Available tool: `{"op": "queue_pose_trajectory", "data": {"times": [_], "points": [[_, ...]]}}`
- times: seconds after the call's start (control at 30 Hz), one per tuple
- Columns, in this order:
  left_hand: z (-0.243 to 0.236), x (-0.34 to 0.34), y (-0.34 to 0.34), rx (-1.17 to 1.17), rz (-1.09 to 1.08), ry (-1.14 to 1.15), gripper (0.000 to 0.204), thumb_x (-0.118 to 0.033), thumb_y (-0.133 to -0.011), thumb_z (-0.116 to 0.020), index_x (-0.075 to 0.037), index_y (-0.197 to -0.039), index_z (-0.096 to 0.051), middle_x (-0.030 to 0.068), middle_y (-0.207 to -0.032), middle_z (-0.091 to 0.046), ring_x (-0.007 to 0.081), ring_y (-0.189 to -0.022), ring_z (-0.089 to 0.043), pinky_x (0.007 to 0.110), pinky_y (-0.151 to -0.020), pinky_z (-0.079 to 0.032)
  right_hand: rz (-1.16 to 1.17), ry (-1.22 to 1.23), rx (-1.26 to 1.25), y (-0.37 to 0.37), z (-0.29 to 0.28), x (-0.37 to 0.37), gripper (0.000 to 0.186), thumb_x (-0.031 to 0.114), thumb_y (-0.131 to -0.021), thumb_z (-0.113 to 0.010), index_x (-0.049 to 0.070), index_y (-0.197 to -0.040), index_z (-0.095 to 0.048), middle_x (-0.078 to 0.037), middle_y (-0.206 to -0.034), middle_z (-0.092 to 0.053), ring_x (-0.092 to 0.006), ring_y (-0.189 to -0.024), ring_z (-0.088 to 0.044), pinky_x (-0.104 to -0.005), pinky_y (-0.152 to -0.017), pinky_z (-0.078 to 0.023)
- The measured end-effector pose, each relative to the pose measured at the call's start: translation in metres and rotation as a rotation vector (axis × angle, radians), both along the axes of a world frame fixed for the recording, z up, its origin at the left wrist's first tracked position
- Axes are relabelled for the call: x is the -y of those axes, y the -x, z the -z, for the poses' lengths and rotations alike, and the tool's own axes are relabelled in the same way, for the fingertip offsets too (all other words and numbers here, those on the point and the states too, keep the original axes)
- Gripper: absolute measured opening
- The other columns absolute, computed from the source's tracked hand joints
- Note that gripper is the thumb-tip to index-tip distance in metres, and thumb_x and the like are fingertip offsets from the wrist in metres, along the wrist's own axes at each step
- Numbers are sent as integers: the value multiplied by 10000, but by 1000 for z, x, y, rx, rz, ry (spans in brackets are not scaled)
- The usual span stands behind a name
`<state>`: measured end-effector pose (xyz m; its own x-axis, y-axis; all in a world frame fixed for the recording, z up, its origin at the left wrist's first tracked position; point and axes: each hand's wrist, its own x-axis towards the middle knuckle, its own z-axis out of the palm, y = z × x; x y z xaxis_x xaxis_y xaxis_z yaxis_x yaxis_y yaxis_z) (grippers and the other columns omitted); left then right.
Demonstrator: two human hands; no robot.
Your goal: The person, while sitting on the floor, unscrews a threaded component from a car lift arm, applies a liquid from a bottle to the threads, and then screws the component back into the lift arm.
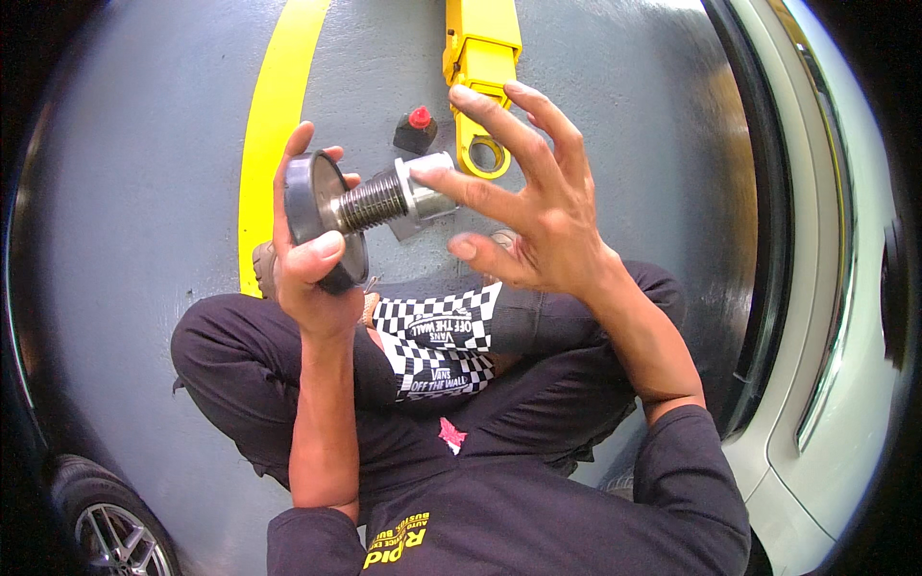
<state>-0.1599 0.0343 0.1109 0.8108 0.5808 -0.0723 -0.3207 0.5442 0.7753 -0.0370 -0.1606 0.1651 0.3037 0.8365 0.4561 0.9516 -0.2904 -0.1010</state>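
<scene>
A lift pad point(305, 200) with a round black rubber disc is tilted on its side in front of me. My left hand point(315, 288) is closed round the disc, thumb on the near side and fingers behind. From the disc a threaded steel screw point(375, 202) points right, ending in a silver collar point(434, 188). My right hand point(552, 221) is open beside that collar, its fingers spread. One fingertip overlaps the collar; whether it presses on it I cannot tell.
Beyond my hands a yellow lift arm point(483, 48) ends in an open ring. A small dark bottle with a red cap point(420, 117) stands left of it. A pale car body point(797, 461) rises at right, and a car wheel point(115, 528) shows at lower left. My crossed legs are below.
</scene>
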Motion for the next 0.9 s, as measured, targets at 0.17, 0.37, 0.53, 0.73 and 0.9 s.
{"op": "queue_pose_trajectory", "data": {"times": [0.17, 0.37, 0.53, 0.73, 0.9], "points": [[2, 6, -2, -4, -1, -88, 1138, -347, -606, -726, 22, -1635, -411, 220, -1408, -606, 298, -1216, -676, 402, -1086, -551, 95, -74, -581, -6, 16, -5, 577, 604, -1093, -500, 141, -1349, -731, -173, -1506, -584, -382, -1413, -501, -510, -1193, -395], [0, 7, -1, 2, -5, -105, 1154, -345, -597, -724, 26, -1641, -398, 233, -1428, -586, 303, -1234, -670, 407, -1102, -549, 262, -337, -1613, 3, 20, -8, 798, 667, -1157, -257, 24, -1468, -614, -108, -1365, -681, -222, -1307, -592, -439, -1150, -433], [3, 2, 0, 24, -54, -115, 1145, -322, -600, -735, -6, -1650, -405, 182, -1427, -549, 261, -1266, -606, 378, -1129, -493, 215, -299, -2025, 8, 16, 4, 811, 655, -1161, -248, 3, -1442, -642, -155, -1382, -690, -242, -1286, -620, -421, -1166, -426], [8, 3, -2, 10, -37, -105, 1088, -368, -674, -698, 14, -1645, -388, 234, -1426, -589, 311, -1242, -680, 401, -1122, -540, -21, -72, -258, -3, -10, 14, 520, 566, -1060, -590, 183, -1370, -757, -142, -1674, -475, -396, -1539, -369, -561, -1244, -335], [11, 2, 1, 19, -1, -35, 1058, -388, -707, -677, 12, -1644, -389, 238, -1407, -607, 312, -1220, -689, 397, -1111, -544, 26, 132, -36, 6, -7, 11, 542, 702, -1013, -566, 371, -1397, -757, -64, -1717, -451, -395, -1577, -324, -540, -1261, -324]]}}
